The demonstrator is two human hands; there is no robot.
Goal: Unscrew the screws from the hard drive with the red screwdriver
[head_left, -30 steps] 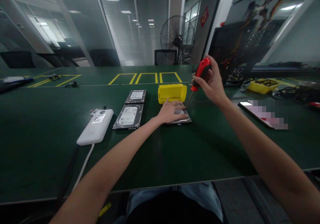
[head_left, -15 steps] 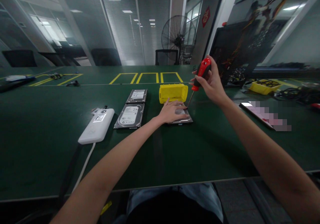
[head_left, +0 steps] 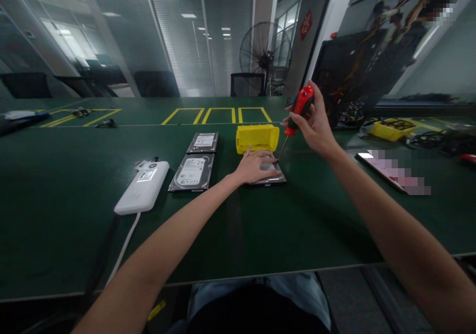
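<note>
My left hand (head_left: 256,166) lies palm down with fingers spread across a hard drive (head_left: 279,179) and covers most of its top. In my right hand (head_left: 314,123) is a red and black screwdriver (head_left: 304,100), gripped by its handle and tilted. Its thin shaft runs down to the drive's right side, where the tip sits close to my left fingertips. Whether the tip sits in a screw is too small to tell. Just behind the drive stands a yellow plastic bin (head_left: 258,138). Further left lie two more hard drives, a nearer one (head_left: 192,171) and a farther one (head_left: 203,142).
A white power bank (head_left: 143,187) with a white cable (head_left: 124,247) lies to the left. At right are a phone-like slab (head_left: 379,171), partly blurred out, another yellow bin (head_left: 393,129) and black cables (head_left: 435,140). An open computer case (head_left: 334,76) stands at back right.
Both hands and the screwdriver keep nearly the same pose on the drive. The whole view has shifted very slightly.
</note>
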